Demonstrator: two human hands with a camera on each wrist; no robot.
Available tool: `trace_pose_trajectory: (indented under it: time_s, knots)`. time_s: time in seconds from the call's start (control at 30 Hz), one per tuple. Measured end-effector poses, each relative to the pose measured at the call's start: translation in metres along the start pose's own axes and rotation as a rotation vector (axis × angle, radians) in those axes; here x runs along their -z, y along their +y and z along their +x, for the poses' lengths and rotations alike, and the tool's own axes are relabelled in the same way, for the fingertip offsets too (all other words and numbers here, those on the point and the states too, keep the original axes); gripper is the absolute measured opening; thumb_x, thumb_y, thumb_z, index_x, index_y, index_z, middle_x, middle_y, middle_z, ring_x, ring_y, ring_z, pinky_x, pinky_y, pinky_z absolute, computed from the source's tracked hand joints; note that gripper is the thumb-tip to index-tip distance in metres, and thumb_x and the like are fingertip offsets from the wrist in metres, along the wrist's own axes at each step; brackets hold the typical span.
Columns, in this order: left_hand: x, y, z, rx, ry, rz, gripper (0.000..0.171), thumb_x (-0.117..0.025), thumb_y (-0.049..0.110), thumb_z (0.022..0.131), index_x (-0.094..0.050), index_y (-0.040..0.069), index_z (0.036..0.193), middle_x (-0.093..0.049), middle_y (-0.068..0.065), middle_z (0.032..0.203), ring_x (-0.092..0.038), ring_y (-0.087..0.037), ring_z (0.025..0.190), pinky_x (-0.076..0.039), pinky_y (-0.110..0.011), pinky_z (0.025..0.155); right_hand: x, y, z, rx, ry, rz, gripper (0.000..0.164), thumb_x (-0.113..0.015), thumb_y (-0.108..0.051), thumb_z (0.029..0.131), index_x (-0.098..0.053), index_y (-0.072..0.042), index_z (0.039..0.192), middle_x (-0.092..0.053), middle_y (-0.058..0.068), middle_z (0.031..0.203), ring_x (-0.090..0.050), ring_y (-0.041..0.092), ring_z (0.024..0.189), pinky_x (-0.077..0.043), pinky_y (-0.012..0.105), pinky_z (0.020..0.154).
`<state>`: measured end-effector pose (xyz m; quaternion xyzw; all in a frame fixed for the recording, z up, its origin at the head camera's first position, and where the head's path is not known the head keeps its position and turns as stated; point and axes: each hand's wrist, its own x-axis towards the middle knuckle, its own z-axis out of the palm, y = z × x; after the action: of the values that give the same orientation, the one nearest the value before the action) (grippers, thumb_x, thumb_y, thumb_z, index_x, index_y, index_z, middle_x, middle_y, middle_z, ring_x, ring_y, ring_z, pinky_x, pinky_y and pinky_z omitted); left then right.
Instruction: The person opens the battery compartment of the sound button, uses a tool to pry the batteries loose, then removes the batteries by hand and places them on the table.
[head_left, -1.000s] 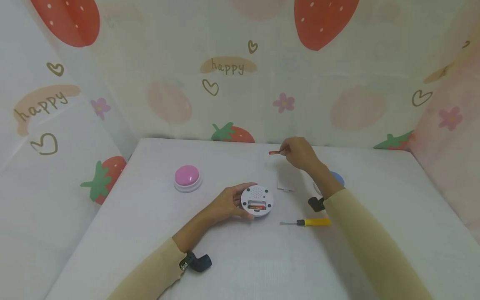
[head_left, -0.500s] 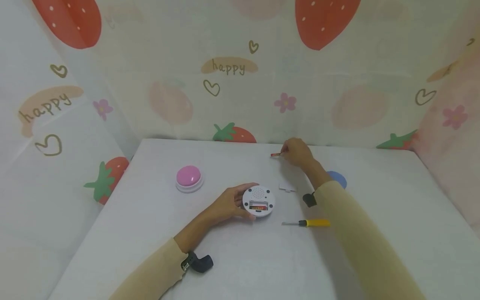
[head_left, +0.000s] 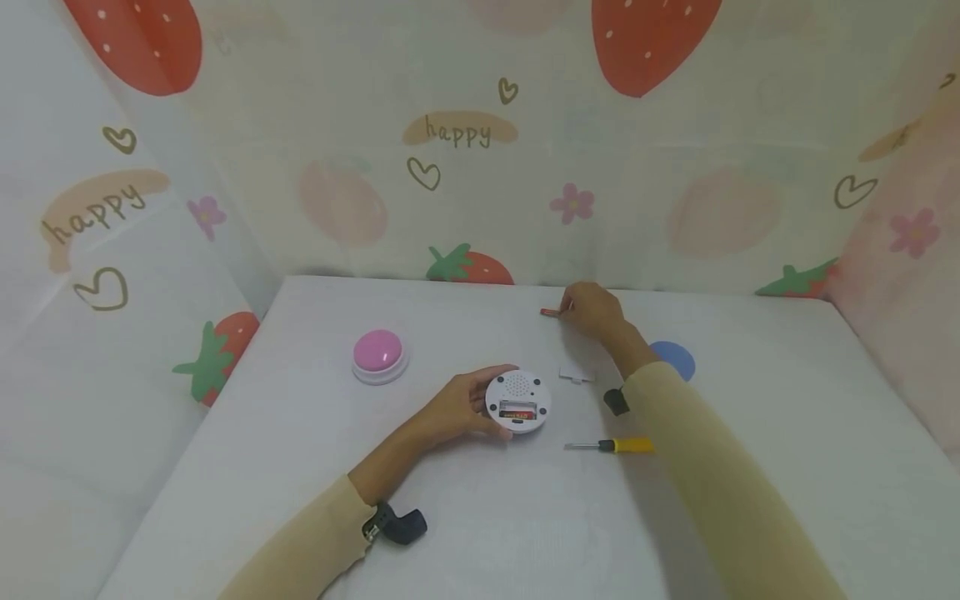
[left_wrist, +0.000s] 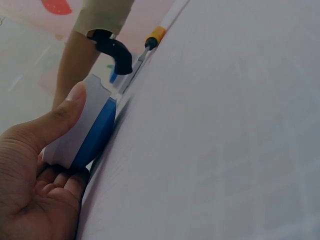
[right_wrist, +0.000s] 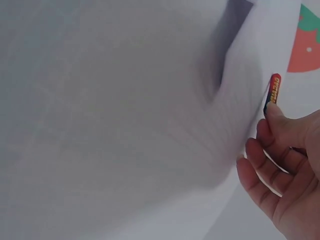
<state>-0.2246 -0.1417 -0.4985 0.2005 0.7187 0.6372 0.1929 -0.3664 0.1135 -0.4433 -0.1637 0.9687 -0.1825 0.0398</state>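
Pinches battery (head_left: pixel 550 312) by one end in right hand (head_left: pixel 592 310), near far edge of counter (head_left: pixel 480 517). Grips round white-and-blue device (head_left: pixel 517 393) in left hand (head_left: pixel 453 412), with compartment (head_left: pixel 518 405) exposed and second battery (head_left: pixel 522 414) inside. Best, probably, to steady device, pinch securely, prevent rolling.

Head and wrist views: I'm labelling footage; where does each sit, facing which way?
Head: on the head, facing forward and down over the table; left hand and right hand show.
Left wrist: on that wrist, facing the left hand's hold on the device; right forearm shows behind.
Right wrist: on that wrist, facing the battery in the right hand's fingers; only that hand shows.
Head and left wrist share the screwdriver.
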Motion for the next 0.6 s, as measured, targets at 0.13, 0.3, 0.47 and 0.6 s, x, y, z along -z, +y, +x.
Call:
trace_pose_trajectory:
  time_s: [0.13, 0.3, 0.47, 0.6]
  knots:
    - [-0.0008, 0.0005, 0.0000, 0.002, 0.004, 0.002, 0.098, -0.090, -0.006, 0.067, -0.046, 0.015, 0.152, -0.050, -0.004, 0.153, -0.047, -0.018, 0.140, -0.044, -0.026, 0.109, -0.0025, 0.0027, -0.0004, 0.000, -0.012, -0.008, 0.014, -0.060, -0.005, 0.098, -0.072, -0.003, 0.105, -0.068, 0.017, 0.115, -0.061, 0.034, 0.109, -0.051, 0.049, 0.096]
    - [-0.0003, 0.0004, -0.0006, 0.006, 0.000, -0.010, 0.098, -0.090, -0.007, 0.067, -0.046, 0.015, 0.152, -0.050, -0.003, 0.152, -0.048, -0.017, 0.140, -0.045, -0.026, 0.108, -0.0044, 0.0031, -0.0006, -0.015, -0.012, -0.024, 0.017, -0.059, -0.003, 0.098, -0.073, -0.007, 0.107, -0.067, 0.015, 0.117, -0.060, 0.033, 0.109, -0.051, 0.049, 0.095]
    - [0.0006, 0.0001, -0.0012, 0.000, -0.008, -0.019, 0.097, -0.089, -0.007, 0.068, -0.046, 0.014, 0.152, -0.050, -0.004, 0.153, -0.048, -0.019, 0.140, -0.044, -0.026, 0.109, -0.0047, 0.0037, -0.0002, -0.014, -0.006, -0.027, 0.016, -0.062, -0.004, 0.097, -0.074, -0.007, 0.107, -0.067, 0.015, 0.124, -0.059, 0.034, 0.115, -0.050, 0.051, 0.099]
    - [0.0007, 0.0008, -0.0015, -0.002, -0.010, -0.006, 0.097, -0.090, -0.005, 0.068, -0.046, 0.015, 0.153, -0.049, -0.002, 0.154, -0.046, -0.018, 0.141, -0.043, -0.025, 0.110, -0.0048, 0.0044, 0.0006, -0.040, -0.018, 0.002, 0.017, -0.060, -0.004, 0.098, -0.073, -0.008, 0.108, -0.067, 0.016, 0.123, -0.059, 0.033, 0.111, -0.050, 0.051, 0.100]
